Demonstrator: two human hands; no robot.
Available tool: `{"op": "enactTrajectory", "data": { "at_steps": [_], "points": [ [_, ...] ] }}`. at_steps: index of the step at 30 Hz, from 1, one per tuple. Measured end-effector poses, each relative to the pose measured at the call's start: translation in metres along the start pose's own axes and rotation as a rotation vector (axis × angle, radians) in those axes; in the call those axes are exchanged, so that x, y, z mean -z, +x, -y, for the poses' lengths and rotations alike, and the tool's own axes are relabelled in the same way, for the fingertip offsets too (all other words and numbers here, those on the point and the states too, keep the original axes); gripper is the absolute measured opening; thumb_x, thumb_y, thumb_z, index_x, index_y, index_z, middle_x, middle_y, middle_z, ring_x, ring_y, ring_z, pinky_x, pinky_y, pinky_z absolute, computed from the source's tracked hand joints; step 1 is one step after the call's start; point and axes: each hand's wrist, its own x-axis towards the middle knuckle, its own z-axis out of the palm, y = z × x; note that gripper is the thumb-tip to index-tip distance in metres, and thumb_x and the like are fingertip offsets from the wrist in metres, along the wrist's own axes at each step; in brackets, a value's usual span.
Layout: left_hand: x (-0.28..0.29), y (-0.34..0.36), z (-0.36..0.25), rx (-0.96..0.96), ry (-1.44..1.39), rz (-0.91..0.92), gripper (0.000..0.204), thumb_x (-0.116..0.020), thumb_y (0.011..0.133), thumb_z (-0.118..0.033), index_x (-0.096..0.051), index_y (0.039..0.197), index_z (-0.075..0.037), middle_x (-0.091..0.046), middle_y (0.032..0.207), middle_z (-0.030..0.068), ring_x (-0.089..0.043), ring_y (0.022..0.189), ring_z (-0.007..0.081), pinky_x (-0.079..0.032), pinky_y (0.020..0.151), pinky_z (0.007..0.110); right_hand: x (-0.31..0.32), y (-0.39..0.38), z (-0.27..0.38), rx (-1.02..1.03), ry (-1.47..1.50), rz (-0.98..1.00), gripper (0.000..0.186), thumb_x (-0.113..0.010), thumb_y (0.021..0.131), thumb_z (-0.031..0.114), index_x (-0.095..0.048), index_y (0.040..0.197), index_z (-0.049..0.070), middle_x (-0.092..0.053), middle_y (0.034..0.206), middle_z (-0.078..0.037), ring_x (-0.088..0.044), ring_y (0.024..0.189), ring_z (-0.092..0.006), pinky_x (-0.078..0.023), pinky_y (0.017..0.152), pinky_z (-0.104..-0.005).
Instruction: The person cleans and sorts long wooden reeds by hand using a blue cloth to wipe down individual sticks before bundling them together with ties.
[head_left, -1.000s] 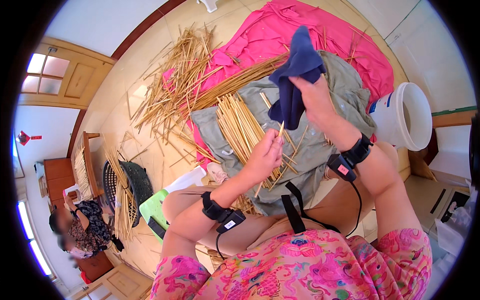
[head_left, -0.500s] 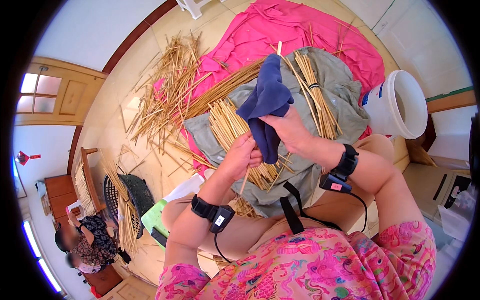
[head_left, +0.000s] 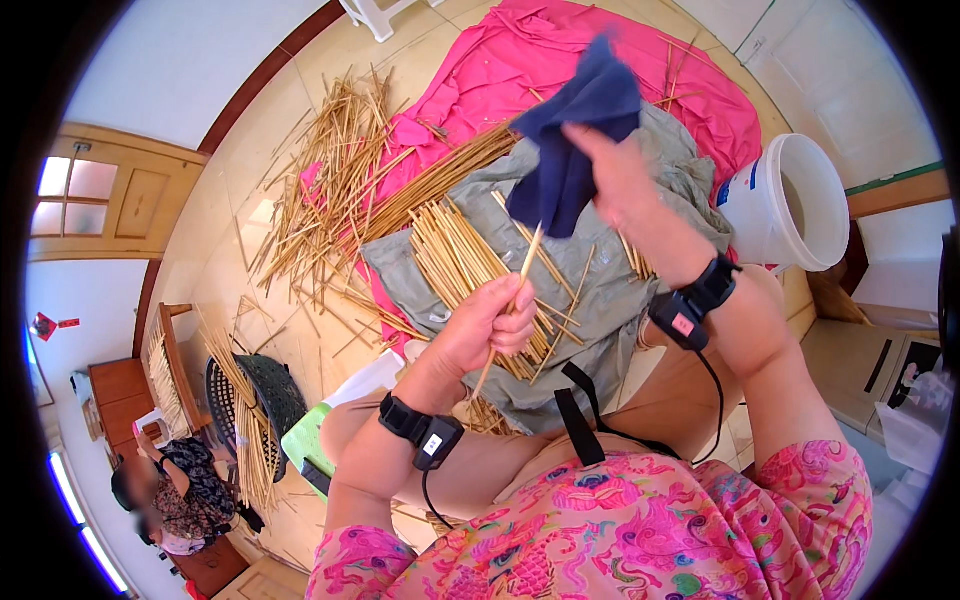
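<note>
- The left hand (head_left: 487, 325) is curled tight round one thin stick (head_left: 515, 290), held over the lap
- The right hand (head_left: 622, 185) is closed on a blue cloth (head_left: 575, 135) that touches the top of the stick
- More sticks (head_left: 455, 255) lie on a grey cloth (head_left: 610, 300) below
- A white bucket (head_left: 790, 205) stands on the floor, beside a pink sheet (head_left: 560, 50)
</note>
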Motion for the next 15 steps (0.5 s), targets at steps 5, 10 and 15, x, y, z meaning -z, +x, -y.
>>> {"op": "enactTrajectory", "data": {
  "at_steps": [5, 10, 15],
  "points": [
    [0.012, 0.000, -0.003, -0.102, -0.014, -0.123, 0.029, -0.034, 0.097, -0.031, -0.044, 0.079, -0.010, -0.024, 0.052, -0.0054, -0.021, 0.042, 0.0057, -0.019, 0.037, 0.020, -0.025, -0.057, -0.045, -0.149, -0.117, 0.156, 0.031, -0.060, 0.078, 0.003, -0.055, 0.109, 0.005, -0.059, 0.099, -0.003, -0.053, 0.094, -0.0130, -0.040, 0.088, -0.0286],
    [-0.002, 0.000, -0.004, -0.080, 0.154, -0.089, 0.029, -0.034, 0.097, -0.030, -0.043, 0.080, -0.009, -0.028, 0.054, -0.0044, -0.024, 0.043, 0.0060, -0.021, 0.038, 0.021, -0.007, -0.002, -0.007, -0.055, -0.022, 0.014, 0.023, -0.061, 0.079, 0.006, -0.057, 0.101, 0.005, -0.061, 0.097, -0.005, -0.059, 0.087, -0.0179, -0.049, 0.076, -0.0326],
    [-0.009, -0.005, -0.009, -0.075, 0.415, -0.183, 0.028, -0.032, 0.097, -0.029, -0.044, 0.085, -0.006, -0.035, 0.056, -0.0025, -0.032, 0.049, 0.0063, -0.028, 0.043, 0.019, 0.013, 0.024, 0.012, 0.063, 0.015, -0.095, 0.023, -0.064, 0.079, 0.009, -0.058, 0.101, 0.006, -0.061, 0.096, -0.005, -0.060, 0.087, -0.0198, -0.049, 0.077, -0.0345]
  ]
}}
